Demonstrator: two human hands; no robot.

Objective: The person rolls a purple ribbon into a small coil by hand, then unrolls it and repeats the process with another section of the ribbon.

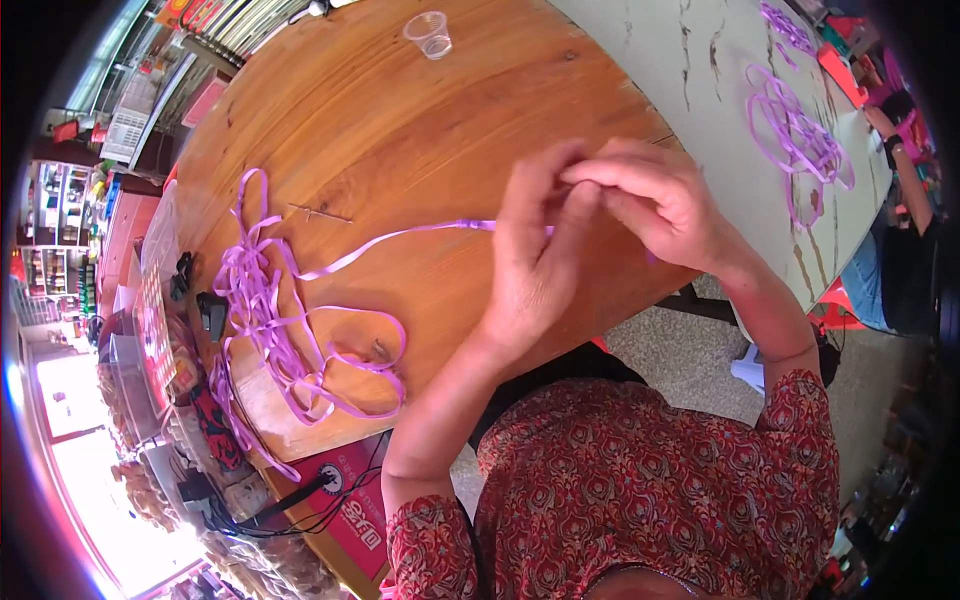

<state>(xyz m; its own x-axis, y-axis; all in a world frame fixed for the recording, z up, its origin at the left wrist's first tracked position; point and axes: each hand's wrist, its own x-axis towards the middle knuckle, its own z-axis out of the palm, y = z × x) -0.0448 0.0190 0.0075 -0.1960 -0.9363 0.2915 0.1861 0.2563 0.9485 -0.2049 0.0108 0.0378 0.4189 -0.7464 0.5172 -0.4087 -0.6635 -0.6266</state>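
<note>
My left hand point(535, 250) is closed, somewhat blurred, around a flat purple ribbon point(385, 240). The ribbon runs in from the left, with a thicker, joined-looking stretch just before the hand. My right hand point(655, 200) meets it over the table, its fingers bent in a pinch against the left fingertips. What lies between those fingertips is hidden. A bit of purple shows below the right hand. On the table's left side, the rest of the ribbon lies in a loose tangled heap point(262, 295) with wide loops.
A thin stick-like piece point(320, 213) lies near the heap on the wooden table point(400, 130). A clear plastic cup point(430, 38) stands at the far side. More purple ribbon point(800, 140) lies on the adjoining white table point(680, 60), where another person's arm point(905, 165) reaches in. Black clips and cables crowd the left edge.
</note>
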